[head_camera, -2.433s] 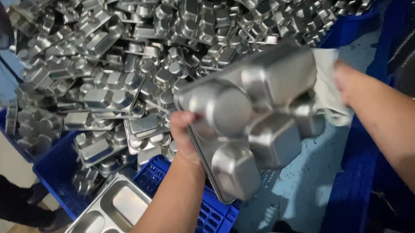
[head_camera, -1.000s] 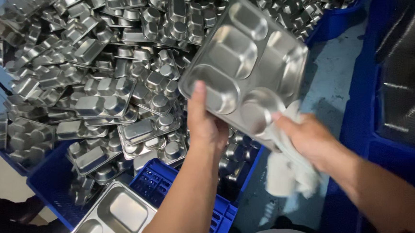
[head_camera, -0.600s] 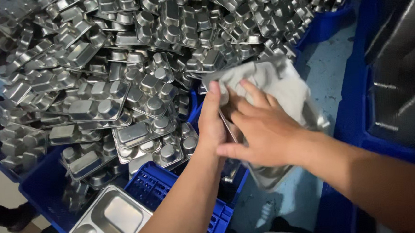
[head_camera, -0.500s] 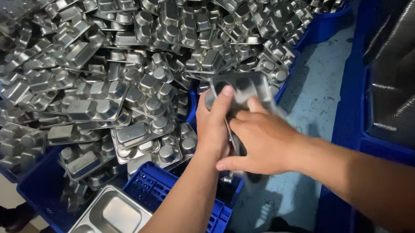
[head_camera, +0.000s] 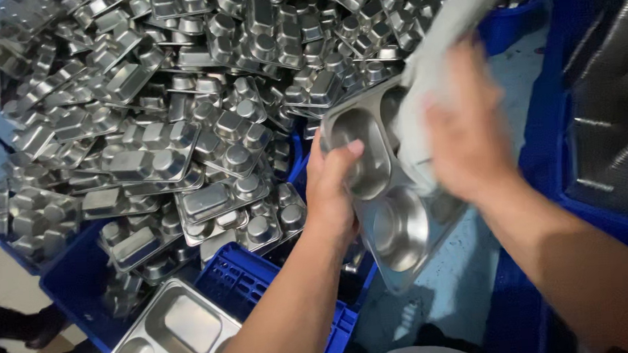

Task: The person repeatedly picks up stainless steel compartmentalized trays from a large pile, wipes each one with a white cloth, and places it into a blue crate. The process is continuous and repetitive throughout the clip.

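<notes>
A heap of shiny steel compartment trays (head_camera: pixel 180 119) fills the blue plastic crates (head_camera: pixel 66 286) on my left. My left hand (head_camera: pixel 333 190) grips the rim of one steel compartment tray (head_camera: pixel 389 223) (tilted, hollows facing me), while my right hand (head_camera: pixel 468 134), blurred, presses a pale cloth (head_camera: pixel 437 52) against it.

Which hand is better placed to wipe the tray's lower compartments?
Right, likely: the right hand already presses the cloth on the tray, while the left hand grips its edge.

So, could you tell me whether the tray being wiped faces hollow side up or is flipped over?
Hollow side up: the tray shows its sunken compartments, the left hand thumb hooked in one, the right hand pressing a cloth inside.
</notes>
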